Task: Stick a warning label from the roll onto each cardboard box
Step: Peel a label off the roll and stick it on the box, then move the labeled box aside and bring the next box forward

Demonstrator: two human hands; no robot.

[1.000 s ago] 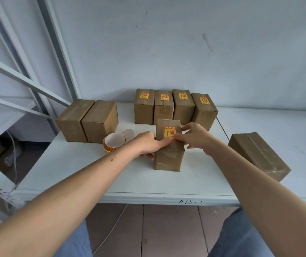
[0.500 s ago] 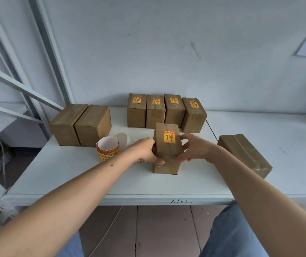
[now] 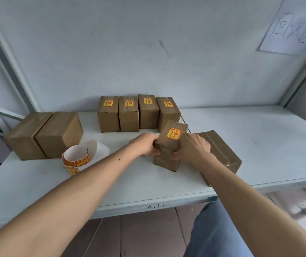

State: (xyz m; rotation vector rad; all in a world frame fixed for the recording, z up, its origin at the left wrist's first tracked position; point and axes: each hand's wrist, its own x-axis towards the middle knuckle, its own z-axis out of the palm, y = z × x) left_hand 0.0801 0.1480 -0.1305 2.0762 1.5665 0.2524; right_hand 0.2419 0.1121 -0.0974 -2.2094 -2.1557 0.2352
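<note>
A small cardboard box (image 3: 167, 160) with a yellow and red warning label (image 3: 173, 134) on its top is held between both hands near the middle of the white shelf (image 3: 148, 184), tilted a little to the right. My left hand (image 3: 145, 145) grips its left side and my right hand (image 3: 193, 147) grips its right side. The roll of labels (image 3: 76, 158) lies to the left, with a loose strip of white backing behind it. Several labelled boxes (image 3: 129, 114) stand in a row at the back.
Two plain boxes (image 3: 42, 134) stand side by side at the far left. Another plain box (image 3: 221, 151) lies on its side just right of my right hand. A sheet of paper (image 3: 295, 25) hangs on the wall at upper right. Shelf uprights frame both sides.
Both hands went from pressing the label on top to gripping the box's sides. The box has moved right and back, toward the labelled row, and now tilts.
</note>
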